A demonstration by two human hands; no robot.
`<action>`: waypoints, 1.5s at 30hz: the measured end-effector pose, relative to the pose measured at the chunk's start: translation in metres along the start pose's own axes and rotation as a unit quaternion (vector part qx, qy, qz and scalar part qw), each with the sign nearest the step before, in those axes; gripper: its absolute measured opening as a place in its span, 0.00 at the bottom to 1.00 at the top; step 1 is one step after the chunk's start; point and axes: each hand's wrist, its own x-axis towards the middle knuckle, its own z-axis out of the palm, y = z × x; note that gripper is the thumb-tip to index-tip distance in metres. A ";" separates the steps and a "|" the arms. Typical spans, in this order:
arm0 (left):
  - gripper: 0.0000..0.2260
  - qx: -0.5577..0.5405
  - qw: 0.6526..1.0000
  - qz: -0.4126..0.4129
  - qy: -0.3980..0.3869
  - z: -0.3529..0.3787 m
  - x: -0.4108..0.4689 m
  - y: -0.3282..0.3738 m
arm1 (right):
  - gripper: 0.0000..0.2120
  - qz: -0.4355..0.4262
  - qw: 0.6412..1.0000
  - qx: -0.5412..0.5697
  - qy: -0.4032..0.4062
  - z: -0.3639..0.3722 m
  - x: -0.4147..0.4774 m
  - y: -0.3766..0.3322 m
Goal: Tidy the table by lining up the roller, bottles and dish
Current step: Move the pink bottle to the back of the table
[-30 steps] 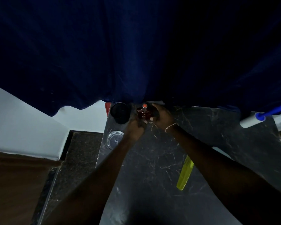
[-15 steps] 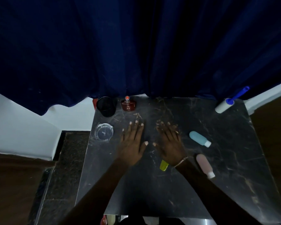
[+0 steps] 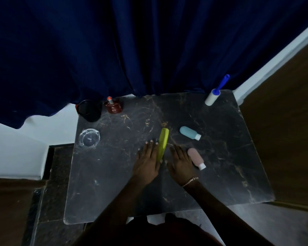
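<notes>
A lint roller (image 3: 214,95) with a blue handle lies at the table's far right corner. Near the middle right lie a blue bottle (image 3: 189,132) and, closer to me, a pink bottle (image 3: 196,158). A red perfume bottle (image 3: 113,107) stands at the far left beside a black cup (image 3: 89,110). The clear glass dish (image 3: 89,138) sits at the left edge. My left hand (image 3: 147,161) rests flat, fingers apart, touching a yellow comb (image 3: 163,142). My right hand (image 3: 180,164) lies flat between the comb and the pink bottle, holding nothing.
The dark marble table (image 3: 114,183) stands against a dark blue curtain (image 3: 132,50). White wall and dark floor lie to the left, a wooden surface (image 3: 283,121) to the right.
My hands left the red perfume bottle at the far edge and drew back toward me, flat on the table. The comb, earlier under my right hand, now lies exposed between my hands.
</notes>
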 end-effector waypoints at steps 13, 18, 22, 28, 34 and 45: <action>0.29 -0.011 0.999 0.031 0.023 0.018 0.019 0.084 | 0.28 0.206 0.978 0.010 -0.034 -0.016 -0.012 0.073; 0.26 -0.098 0.995 0.018 -0.001 0.035 0.024 0.124 | 0.29 0.234 0.965 0.104 -0.064 -0.024 -0.007 0.093; 0.19 -0.289 0.955 -0.064 0.006 0.037 0.024 0.146 | 0.21 0.239 0.949 0.177 -0.106 -0.030 -0.005 0.103; 0.12 -0.429 0.887 -0.168 0.033 0.025 0.022 0.132 | 0.13 0.205 0.931 0.278 -0.120 -0.035 0.001 0.094; 0.08 -0.509 0.832 -0.204 0.086 -0.005 0.014 0.077 | 0.18 0.157 0.942 0.277 -0.109 -0.035 0.030 0.036; 0.02 -0.536 0.789 -0.253 0.161 -0.067 0.000 -0.052 | 0.21 0.100 0.919 0.374 -0.071 -0.017 0.094 -0.101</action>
